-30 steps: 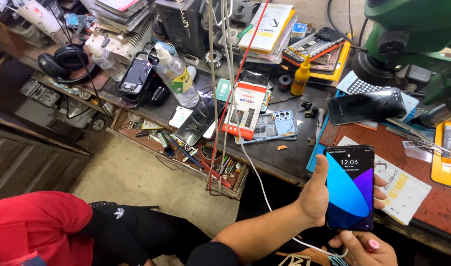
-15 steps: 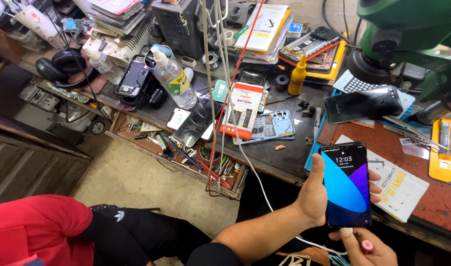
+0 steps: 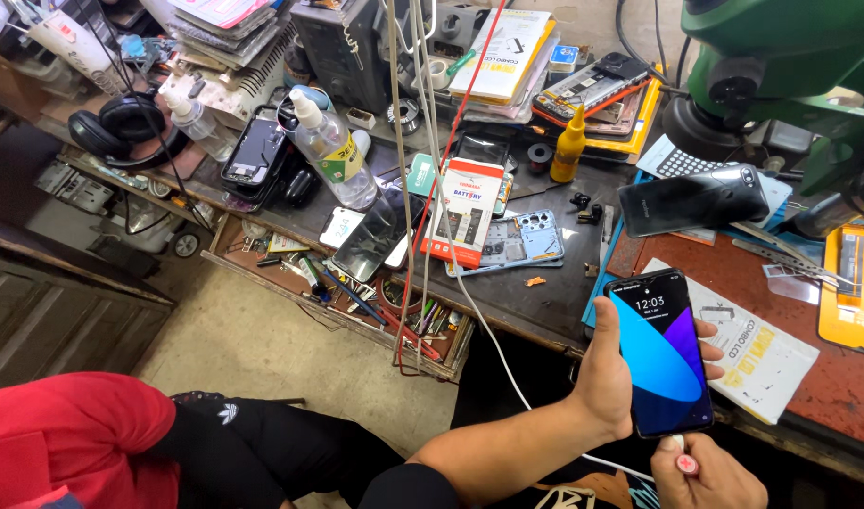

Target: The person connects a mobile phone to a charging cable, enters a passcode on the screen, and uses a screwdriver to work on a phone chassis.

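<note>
Nearest, at the bottom edge, right hand (image 3: 710,479) curled shut, thumb and forefinger pinched on a white cable plug (image 3: 678,443) right at the lower end of the smartphone (image 3: 662,353). White cable (image 3: 507,369) running off from there, up and left across the bench front toward the hanging wires. Just above, left hand (image 3: 609,377) clamped on the phone from its left side: thumb pressed along the left edge, fingertips (image 3: 707,332) wrapped round and showing at the right edge. Phone lit, screen up, blue and purple wallpaper, held off the bench and over its front edge. Long axis close to vertical in view, top tilted slightly left and away, port end aimed down at the right hand; plug and port therefore in line along that axis, and touching or nearly so, though whether fully seated cannot be told. Right hand the nearer one to the port; left hand purely the holder. Just beyond the phone, a white printed packet (image 3: 762,358) lying on the red mat (image 3: 828,396). Further on, a dark phone (image 3: 693,200) lying face down, a blue opened phone frame (image 3: 526,240), a battery box (image 3: 465,212). Further still, a yellow dropper bottle (image 3: 570,146), a clear spray bottle (image 3: 333,151), black headphones (image 3: 121,127) at far left, a green microscope body (image 3: 790,57) at top right.
</note>
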